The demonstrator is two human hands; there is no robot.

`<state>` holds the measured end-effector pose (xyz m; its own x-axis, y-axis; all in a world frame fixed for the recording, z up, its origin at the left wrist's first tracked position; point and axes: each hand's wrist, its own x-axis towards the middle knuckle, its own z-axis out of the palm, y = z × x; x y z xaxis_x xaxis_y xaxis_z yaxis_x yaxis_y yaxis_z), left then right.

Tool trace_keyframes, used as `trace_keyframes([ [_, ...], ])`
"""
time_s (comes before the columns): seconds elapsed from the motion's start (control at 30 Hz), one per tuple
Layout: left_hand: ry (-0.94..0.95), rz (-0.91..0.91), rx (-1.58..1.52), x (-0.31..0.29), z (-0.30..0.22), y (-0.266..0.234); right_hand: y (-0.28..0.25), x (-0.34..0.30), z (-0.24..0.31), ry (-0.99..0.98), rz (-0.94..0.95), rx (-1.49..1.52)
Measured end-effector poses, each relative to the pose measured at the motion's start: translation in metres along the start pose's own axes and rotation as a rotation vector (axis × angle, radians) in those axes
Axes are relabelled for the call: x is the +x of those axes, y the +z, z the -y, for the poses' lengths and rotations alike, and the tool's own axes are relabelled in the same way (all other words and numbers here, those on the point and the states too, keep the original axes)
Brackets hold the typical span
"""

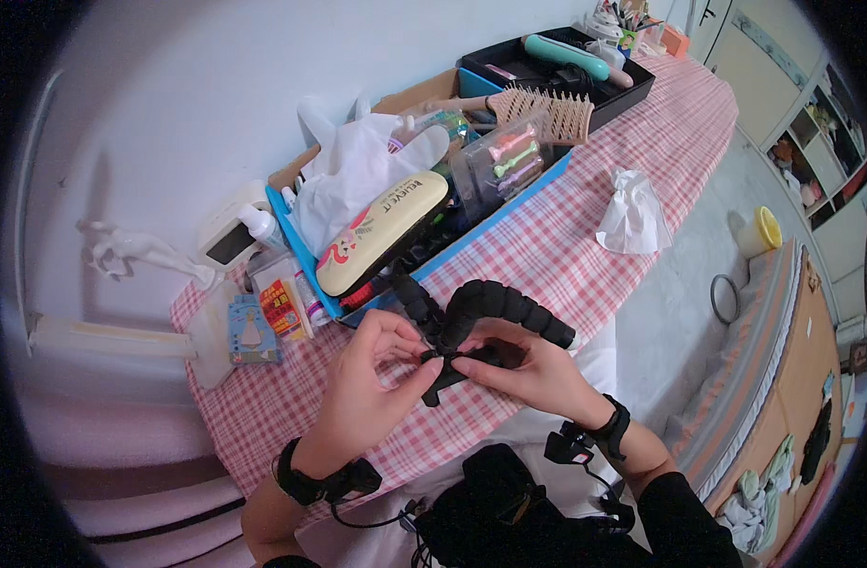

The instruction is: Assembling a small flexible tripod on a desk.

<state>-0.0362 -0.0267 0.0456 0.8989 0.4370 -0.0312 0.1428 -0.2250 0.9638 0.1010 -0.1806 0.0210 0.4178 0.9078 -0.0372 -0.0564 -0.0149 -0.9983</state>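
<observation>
My left hand (362, 388) pinches the near end of a black segmented padded strip between thumb and fingertips. The strip (495, 298) bends in a thick, ribbed loop above both hands, and its exact kind is unclear. From the other side my right hand (542, 379) grips the same strip, its thumb pressed near my left thumb. A flat black tab (443, 386) hangs below the two thumbs. Part of the strip is hidden behind my right fingers. Just beyond my hands lies a cream glasses case (386, 232) with printed decoration, on top of a filled box.
The blue-edged box (495, 222) holds a hairbrush (547, 112), a clear pack and white cloth. Behind it sits a black tray (628, 102) with a mint-coloured styling tool (566, 57). Crumpled tissue (632, 213) lies on the checked tablecloth (585, 270). Small card packs (254, 329) stand left.
</observation>
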Motion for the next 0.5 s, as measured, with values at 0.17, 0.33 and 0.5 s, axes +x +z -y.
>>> trace_keyframes([
  [0.17, 0.009, -0.001, -0.018, -0.001, 0.002, 0.001, 0.000, -0.001, -0.005, -0.029, -0.006, -0.021],
  [0.33, -0.217, 0.067, -0.219, -0.002, 0.003, 0.000, -0.001, 0.002, -0.024, -0.134, -0.073, -0.108],
  [0.5, -0.259, 0.114, -0.192, 0.002, 0.003, -0.002, 0.003, 0.003, -0.025, -0.108, -0.109, -0.055],
])
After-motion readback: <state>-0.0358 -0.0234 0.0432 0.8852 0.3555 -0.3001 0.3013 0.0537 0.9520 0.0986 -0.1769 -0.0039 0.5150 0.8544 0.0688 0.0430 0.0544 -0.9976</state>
